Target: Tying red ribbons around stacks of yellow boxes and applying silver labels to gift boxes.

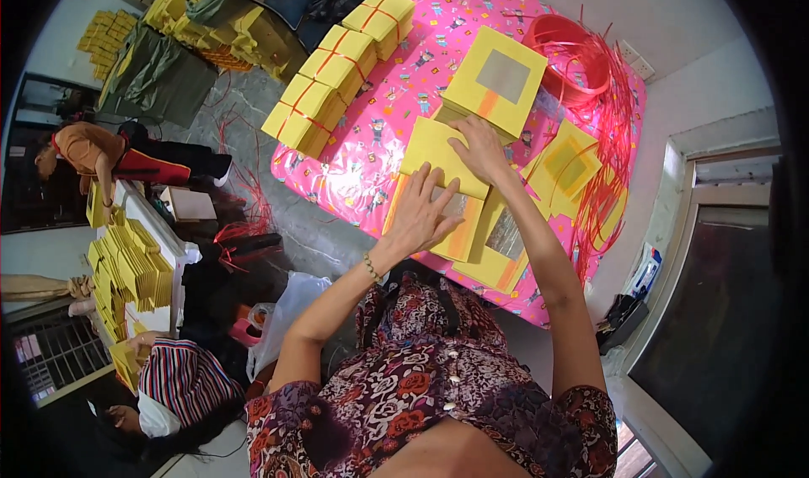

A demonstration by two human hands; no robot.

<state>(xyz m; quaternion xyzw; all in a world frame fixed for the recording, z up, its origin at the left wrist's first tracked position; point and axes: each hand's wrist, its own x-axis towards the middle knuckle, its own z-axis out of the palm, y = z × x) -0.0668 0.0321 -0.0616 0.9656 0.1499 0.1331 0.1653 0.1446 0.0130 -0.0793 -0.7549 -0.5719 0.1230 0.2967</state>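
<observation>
My left hand (415, 214) lies with fingers spread on a flat yellow paper piece (461, 235) that has a greyish window panel. A plain yellow flap (434, 152) stretches above it. My right hand (482, 151) rests, fingers apart, on the flap's right edge, beside a taller stack of yellow windowed pieces (472, 61). Below my right forearm, another windowed yellow piece (484, 273) lies near the table edge. Neither hand is closed around anything. What lies under my palms is hidden.
The table has a pink patterned cover (379, 175). Red-tied yellow bundles (305, 112) stand at its left. A red ring-shaped basket (581, 69) and red strips (619, 133) lie right, near loose yellow pieces (565, 165). Two people (190, 381) handle yellow pieces at another table left.
</observation>
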